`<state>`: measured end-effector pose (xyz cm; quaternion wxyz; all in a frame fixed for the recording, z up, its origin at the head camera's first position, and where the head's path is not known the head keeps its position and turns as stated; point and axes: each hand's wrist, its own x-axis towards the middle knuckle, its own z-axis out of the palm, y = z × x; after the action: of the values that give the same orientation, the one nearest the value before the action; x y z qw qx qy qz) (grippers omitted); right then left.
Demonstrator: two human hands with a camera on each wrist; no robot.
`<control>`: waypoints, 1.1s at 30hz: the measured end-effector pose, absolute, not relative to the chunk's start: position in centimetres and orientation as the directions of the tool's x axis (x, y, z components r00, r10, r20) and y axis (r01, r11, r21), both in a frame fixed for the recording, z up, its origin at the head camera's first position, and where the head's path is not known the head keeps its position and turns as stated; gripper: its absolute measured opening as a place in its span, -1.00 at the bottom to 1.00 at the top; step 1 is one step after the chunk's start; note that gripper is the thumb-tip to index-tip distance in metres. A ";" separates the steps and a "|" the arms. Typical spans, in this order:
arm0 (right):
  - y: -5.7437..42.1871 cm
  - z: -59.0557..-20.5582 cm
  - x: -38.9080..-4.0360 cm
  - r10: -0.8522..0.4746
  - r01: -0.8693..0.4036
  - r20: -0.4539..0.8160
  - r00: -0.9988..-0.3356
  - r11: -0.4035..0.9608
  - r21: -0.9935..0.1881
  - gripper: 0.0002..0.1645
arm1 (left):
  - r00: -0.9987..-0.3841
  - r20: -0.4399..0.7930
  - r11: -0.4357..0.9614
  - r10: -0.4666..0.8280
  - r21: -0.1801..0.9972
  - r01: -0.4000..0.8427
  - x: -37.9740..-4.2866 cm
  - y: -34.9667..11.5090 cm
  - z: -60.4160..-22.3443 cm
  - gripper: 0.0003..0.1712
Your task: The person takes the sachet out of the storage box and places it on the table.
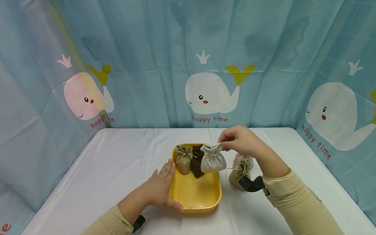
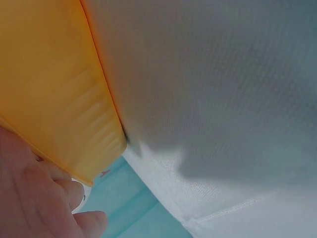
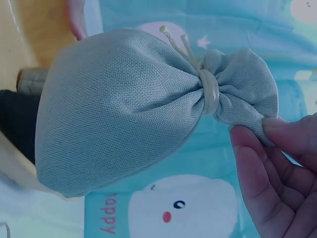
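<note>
My right hand (image 1: 241,140) pinches the gathered top of a pale drawstring pouch (image 1: 214,159) between thumb and fingers. In the head view the pouch overlaps the right side of a yellow tray (image 1: 196,196); the right wrist view shows its tied cord (image 3: 210,92) and full body. My left hand (image 1: 160,185) rests with spread, fairly straight fingers along the tray's left side, its thumb at the near corner. Inside the tray's far end stand an olive-tan pouch (image 1: 184,161) and a dark brown pouch (image 1: 196,164), the latter partly hidden by the pale one.
Right of the tray, a tan pouch (image 1: 238,177) stands in front of a pink pouch (image 1: 247,160), both under my right forearm. A white cloth (image 1: 122,161) covers the table. Behind it hangs a blue curtain (image 1: 144,44) printed with whales.
</note>
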<state>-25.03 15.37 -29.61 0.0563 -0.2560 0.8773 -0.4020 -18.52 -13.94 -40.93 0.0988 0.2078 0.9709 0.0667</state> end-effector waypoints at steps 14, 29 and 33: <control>19.5 -28.8 -23.8 -0.446 -0.344 0.072 -0.892 0.568 -0.747 -0.92 | -0.897 -0.168 0.909 0.409 0.160 0.384 -18.6 -13.8 -41.0 0.66; 23.3 -28.8 -22.3 -0.452 -0.363 0.065 -0.890 0.614 -0.701 -0.93 | -0.895 -0.173 0.907 0.412 0.174 0.384 -18.6 -13.8 -40.8 0.65; 24.0 -29.5 -22.1 -0.472 -0.345 0.022 -0.881 0.611 -0.713 -0.94 | -0.896 -0.175 0.909 0.409 0.169 0.382 -18.4 -13.8 -40.8 0.64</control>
<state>-22.13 24.00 -29.53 0.0845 -0.2287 0.8935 -0.3772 -18.45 -13.78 -40.77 0.1038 0.2034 0.9714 0.0652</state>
